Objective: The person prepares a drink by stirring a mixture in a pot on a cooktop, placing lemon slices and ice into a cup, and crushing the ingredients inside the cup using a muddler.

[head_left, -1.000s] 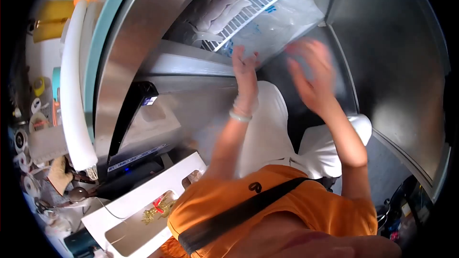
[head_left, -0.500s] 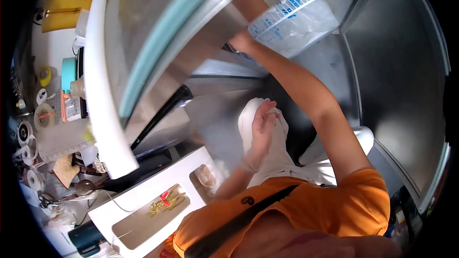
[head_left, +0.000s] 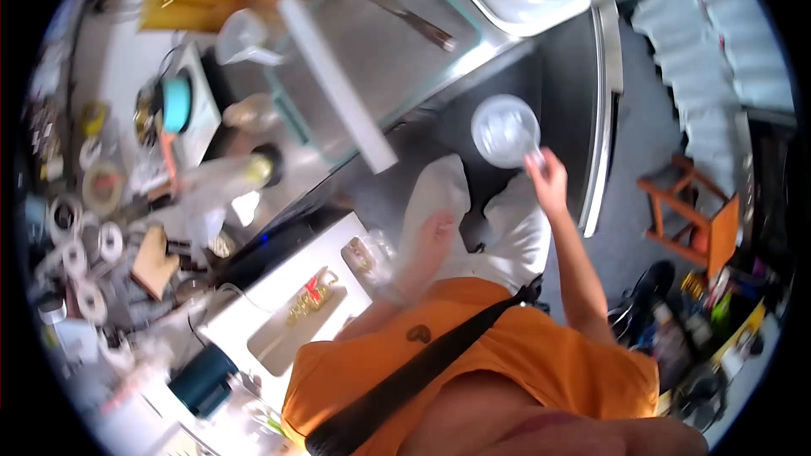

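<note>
My right hand (head_left: 547, 179) grips the short handle of a round, translucent white cup (head_left: 505, 132). Clear, shiny pieces that look like ice show inside it, though blur hides their detail. The cup is held out over the dark floor, in front of my legs. Near my left thigh is my left hand (head_left: 435, 241), smeared by motion, so its fingers cannot be made out. Nothing shows in it.
On the left lies a steel counter (head_left: 359, 59) with a glass edge and a long white bar (head_left: 338, 84). A white holder (head_left: 274, 355) stands by my left side. A wooden stool (head_left: 693, 219) is on the right, near white sacks (head_left: 718, 25).
My right hand has come out of the compartment with the blue-printed plastic bag and now holds the cup. The large steel door on the right is gone from view. My left hand has lowered.
</note>
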Available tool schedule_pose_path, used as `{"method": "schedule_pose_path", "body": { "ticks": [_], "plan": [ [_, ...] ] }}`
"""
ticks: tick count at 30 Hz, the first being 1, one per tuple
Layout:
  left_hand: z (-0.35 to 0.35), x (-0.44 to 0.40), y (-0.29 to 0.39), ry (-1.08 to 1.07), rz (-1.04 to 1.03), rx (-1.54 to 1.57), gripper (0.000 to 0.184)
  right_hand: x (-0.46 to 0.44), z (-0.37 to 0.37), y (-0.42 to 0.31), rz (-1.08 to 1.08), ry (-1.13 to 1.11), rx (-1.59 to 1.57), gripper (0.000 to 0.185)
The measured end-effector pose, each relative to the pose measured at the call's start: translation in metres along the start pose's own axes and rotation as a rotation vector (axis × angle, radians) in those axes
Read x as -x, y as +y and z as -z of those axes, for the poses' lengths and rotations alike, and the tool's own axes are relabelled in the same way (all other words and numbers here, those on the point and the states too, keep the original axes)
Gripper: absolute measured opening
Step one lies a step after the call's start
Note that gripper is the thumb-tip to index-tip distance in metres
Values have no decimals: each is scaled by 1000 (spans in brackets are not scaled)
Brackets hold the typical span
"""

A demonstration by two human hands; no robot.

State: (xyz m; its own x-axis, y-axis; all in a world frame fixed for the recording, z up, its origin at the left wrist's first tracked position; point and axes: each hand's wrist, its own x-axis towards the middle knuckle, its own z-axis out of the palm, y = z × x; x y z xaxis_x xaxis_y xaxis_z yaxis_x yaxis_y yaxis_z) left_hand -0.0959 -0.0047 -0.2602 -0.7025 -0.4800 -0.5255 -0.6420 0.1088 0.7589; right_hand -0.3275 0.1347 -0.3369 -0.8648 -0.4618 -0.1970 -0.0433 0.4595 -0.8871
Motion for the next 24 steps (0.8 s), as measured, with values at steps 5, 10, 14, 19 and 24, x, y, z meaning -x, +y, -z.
{"method": "schedule_pose_path", "body": {
  "ticks": [5, 10, 14, 19, 24],
  "plan": [
    [71, 54, 38, 693, -93, 161, 43, 89, 78, -101, -165, -113, -126, 14],
    [217, 65, 31, 1289, -355, 1, 94, 111, 76, -198, -8, -146, -206, 11],
    [303, 27, -13, 1196, -489, 176, 117, 110, 15, -279, 128, -225, -238, 12],
    [348, 2, -13, 827, -669, 399, 123, 110, -85, -372, 263, -195, -240, 17],
    [374, -15, 11, 521, -633, 338, 103, 97, -150, -435, 473, -59, -48, 26]
  ]
}}
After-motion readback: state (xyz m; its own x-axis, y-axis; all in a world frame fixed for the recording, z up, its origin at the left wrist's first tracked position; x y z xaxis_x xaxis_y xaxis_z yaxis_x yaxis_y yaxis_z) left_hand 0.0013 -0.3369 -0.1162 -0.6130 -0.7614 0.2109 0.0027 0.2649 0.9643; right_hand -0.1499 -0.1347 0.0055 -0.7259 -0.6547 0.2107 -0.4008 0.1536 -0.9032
